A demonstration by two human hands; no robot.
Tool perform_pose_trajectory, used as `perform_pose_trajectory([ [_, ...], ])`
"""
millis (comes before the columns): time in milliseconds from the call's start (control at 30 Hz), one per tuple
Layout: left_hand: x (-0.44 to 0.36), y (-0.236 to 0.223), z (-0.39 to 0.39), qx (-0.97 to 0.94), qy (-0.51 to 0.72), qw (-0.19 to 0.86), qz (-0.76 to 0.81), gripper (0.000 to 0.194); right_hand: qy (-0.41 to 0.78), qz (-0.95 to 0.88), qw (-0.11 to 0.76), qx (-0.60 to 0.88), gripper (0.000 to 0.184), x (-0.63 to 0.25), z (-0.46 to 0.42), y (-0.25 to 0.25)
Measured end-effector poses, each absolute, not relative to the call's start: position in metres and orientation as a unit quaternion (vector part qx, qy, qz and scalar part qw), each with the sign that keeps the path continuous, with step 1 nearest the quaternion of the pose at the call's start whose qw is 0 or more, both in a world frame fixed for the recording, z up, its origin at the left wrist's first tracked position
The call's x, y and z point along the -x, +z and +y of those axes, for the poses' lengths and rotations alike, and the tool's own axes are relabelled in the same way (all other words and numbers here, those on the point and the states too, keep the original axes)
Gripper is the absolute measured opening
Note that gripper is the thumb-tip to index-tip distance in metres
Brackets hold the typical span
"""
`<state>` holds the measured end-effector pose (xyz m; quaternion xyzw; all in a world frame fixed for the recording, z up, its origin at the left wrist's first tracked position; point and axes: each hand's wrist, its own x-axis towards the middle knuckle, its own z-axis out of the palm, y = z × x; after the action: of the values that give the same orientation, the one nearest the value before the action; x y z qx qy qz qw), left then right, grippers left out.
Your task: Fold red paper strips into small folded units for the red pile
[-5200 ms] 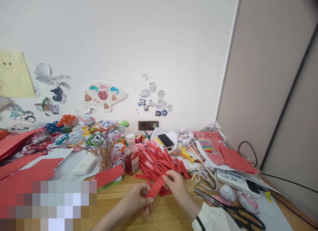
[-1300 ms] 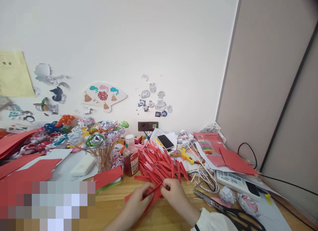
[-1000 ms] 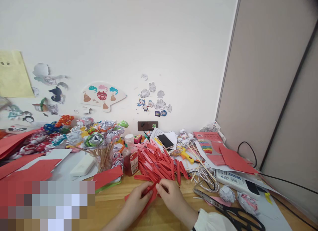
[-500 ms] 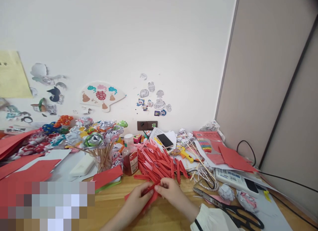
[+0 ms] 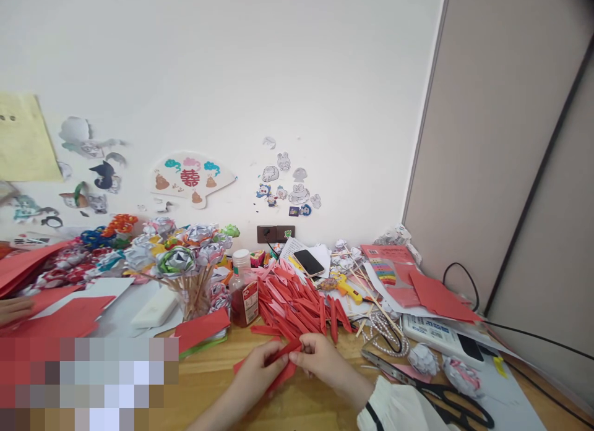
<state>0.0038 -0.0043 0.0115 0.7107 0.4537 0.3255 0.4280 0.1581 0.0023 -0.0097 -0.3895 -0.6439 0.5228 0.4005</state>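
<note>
While both hands meet low over the wooden surface (image 5: 218,388), the left hand (image 5: 260,372) and right hand (image 5: 320,360) pinch a folded red paper strip (image 5: 284,355) between fingertips, seemingly to press its crease; the pile of folded red strips (image 5: 297,298) lies just behind, within reach.

bare left forearm, white right sleeve (image 5: 394,409)

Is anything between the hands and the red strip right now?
Nothing visible. The left hand and right hand both pinch the red paper strip directly, just in front of the pile of folded red strips.
</note>
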Motion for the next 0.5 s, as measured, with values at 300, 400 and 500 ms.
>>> perform_pose_trajectory([
  [300,-0.0026,0.0139,-0.0043,-0.726,0.337,0.380,0.463,0.026,0.470,-0.678,0.414,0.384,0.032,-0.1597,0.0005,-0.0050],
  [400,-0.0036,0.0126,-0.0038,-0.723,0.340,0.377,0.468,0.028,0.418,-0.701,0.420,0.397,0.032,-0.1580,0.0000,-0.0060],
  [500,-0.0045,0.0112,-0.0022,-0.720,0.345,0.366,0.478,0.026,0.390,-0.704,0.426,0.415,0.031,-0.1544,-0.0005,-0.0096],
])
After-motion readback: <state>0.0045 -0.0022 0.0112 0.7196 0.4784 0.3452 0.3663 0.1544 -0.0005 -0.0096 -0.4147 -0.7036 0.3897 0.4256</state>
